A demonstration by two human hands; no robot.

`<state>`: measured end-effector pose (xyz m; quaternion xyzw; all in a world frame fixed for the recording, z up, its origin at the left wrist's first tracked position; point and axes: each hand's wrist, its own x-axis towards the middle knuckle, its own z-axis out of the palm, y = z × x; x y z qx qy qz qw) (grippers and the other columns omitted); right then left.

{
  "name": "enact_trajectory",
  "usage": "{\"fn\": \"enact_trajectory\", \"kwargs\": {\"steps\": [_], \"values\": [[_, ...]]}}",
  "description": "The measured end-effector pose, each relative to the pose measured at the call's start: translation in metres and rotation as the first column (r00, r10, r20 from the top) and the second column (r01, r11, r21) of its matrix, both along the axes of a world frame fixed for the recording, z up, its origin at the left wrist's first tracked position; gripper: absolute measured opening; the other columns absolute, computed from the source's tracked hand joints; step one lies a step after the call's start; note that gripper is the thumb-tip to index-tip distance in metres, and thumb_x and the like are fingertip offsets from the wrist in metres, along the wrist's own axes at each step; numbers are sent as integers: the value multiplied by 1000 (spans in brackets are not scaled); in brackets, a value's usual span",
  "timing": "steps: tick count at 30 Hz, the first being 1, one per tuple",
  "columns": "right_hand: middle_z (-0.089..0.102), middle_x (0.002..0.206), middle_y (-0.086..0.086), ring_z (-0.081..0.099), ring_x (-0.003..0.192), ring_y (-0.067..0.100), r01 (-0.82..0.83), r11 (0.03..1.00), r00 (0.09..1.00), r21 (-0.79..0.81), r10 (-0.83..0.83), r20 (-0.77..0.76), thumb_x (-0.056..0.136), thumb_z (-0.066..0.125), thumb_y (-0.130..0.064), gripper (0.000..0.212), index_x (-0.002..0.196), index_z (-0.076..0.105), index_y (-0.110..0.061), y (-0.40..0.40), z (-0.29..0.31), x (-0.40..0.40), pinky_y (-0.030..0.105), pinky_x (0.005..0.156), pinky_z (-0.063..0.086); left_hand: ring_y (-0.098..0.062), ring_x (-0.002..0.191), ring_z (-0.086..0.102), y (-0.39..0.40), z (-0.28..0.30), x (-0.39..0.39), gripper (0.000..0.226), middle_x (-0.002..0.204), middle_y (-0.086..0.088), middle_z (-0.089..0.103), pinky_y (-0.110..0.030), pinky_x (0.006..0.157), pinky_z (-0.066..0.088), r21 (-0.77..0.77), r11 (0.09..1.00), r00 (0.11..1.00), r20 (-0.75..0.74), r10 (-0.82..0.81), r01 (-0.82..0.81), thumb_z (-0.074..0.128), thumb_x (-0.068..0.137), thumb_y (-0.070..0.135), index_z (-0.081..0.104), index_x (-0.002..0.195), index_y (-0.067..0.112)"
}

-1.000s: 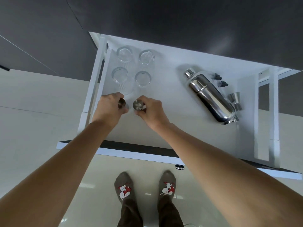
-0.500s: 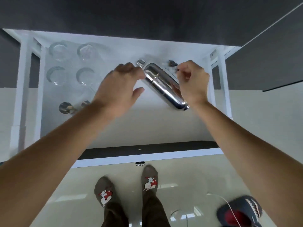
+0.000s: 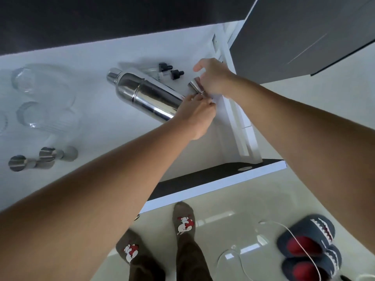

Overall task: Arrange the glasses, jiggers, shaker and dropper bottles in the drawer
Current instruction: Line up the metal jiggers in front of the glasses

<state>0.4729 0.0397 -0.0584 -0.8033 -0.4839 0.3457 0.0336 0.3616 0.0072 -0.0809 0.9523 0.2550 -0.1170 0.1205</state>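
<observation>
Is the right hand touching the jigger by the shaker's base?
Touching. The head view shows the right hand closed around the jigger, its fingers wrapping the metal cup with no gap.

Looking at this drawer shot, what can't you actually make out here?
- Head view: the jigger by the right hand is partly covered by both hands; its lower cup and any second jigger are hidden.
- The left hand covers the shaker base.
- The dropper bottles have labels too small to read.
- The glasses are cut off by the left edge and blurred.
</observation>
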Motion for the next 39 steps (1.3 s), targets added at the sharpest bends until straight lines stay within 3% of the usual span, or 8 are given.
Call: {"fn": "enact_trajectory", "kwargs": {"steps": [3,7,11,16,21,28,33,39], "values": [[50,139,12,50,109,24,-54,998,998,-13,54,23,97,38,-9,39,135,49,-8,5,-1,1,25,77,40,-31,126,44,1,-1,7,38,134,-13,52,-39,100,39,38,999,992,-127,14,-10,56,85,6,56,123,8],[45,140,13,45,128,30,-35,998,998,-54,37,41,97,33,-4,39,135,43,-2,6,-5,1,31,99,41,-33,119,46,-5,-3,11,36,123,-13,57,-43,102,39,61,998,971,-239,8,6,57,82,2,58,118,6],[54,133,15,52,122,31,-27,999,997,-29,29,76,97,41,-13,35,129,51,-3,8,-11,-3,31,96,43,-33,119,46,-7,-8,9,37,123,-15,54,-37,73,42,15,996,980,-175,92,-90,55,80,-10,57,116,1],[58,126,12,58,110,26,-2,999,996,-35,5,94,89,57,-13,40,128,51,-6,4,-18,-3,28,79,50,-33,107,52,-1,-10,-14,35,118,-12,57,-44,74,52,-69,974,971,88,221,-216,54,80,-12,57,110,6],[61,116,17,59,97,29,-53,998,994,-44,57,96,72,76,-10,49,117,56,-3,-5,-25,-10,32,70,48,-20,81,61,-4,11,-68,34,100,-6,64,-27,78,50,-347,882,745,482,460,-320,74,76,4,63,108,9],[63,96,10,60,82,25,204,927,979,316,-186,-87,86,56,-20,31,116,56,-8,-30,-19,-42,33,70,52,-3,76,64,-22,60,-155,35,91,3,71,-20,64,52,-463,729,511,520,684,-504,83,70,25,69,99,14],[64,82,-3,56,67,11,31,813,979,581,92,-180,84,66,-22,25,104,61,-9,-51,19,-121,19,69,47,-8,71,68,-34,81,-240,29,88,0,72,-24,63,53,-406,661,518,413,749,-632,82,71,22,68,95,13],[63,90,8,59,76,22,-505,734,769,454,622,-151,79,65,-10,25,104,61,-8,-61,17,-221,30,73,46,-20,76,70,-44,78,-332,33,95,-8,73,-29,76,59,-245,557,545,120,830,-794,78,74,9,67,105,7]]}}
